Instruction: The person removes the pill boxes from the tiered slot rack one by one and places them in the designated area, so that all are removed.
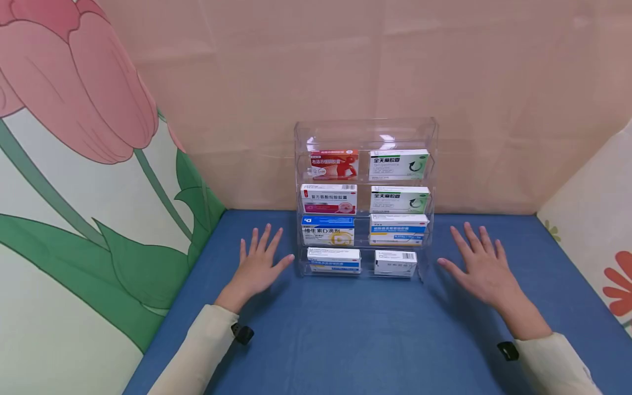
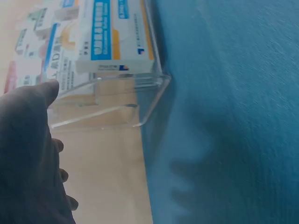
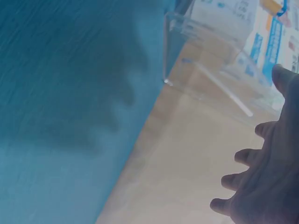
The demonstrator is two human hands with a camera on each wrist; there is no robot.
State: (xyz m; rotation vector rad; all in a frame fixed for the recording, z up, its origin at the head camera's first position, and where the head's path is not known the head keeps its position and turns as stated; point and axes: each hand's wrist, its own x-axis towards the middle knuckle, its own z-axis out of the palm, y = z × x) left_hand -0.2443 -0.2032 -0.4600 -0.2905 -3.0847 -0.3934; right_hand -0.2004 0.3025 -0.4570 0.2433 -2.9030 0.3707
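Observation:
A clear tiered display rack [image 1: 364,129] stands at the back of the blue table, with medicine boxes in two columns on its shelves. Its top shelf bears a red box [image 1: 334,165] and a white-green box [image 1: 398,165]. On the lowest tier sit a white-blue box [image 1: 333,260] and a smaller white box [image 1: 395,263]. My left hand [image 1: 258,269] is spread left of the rack, thumb pointing toward its side. To the right of the rack my right hand [image 1: 486,269] is likewise spread, fingers straight. Both hands hold nothing, and their shadows fall on the cloth.
The blue tabletop [image 1: 340,340] runs back to a plain pinkish backdrop [image 1: 247,99]. A panel with a large tulip print [image 1: 89,82] borders the left, and a white panel with a red flower [image 1: 619,282] borders the right.

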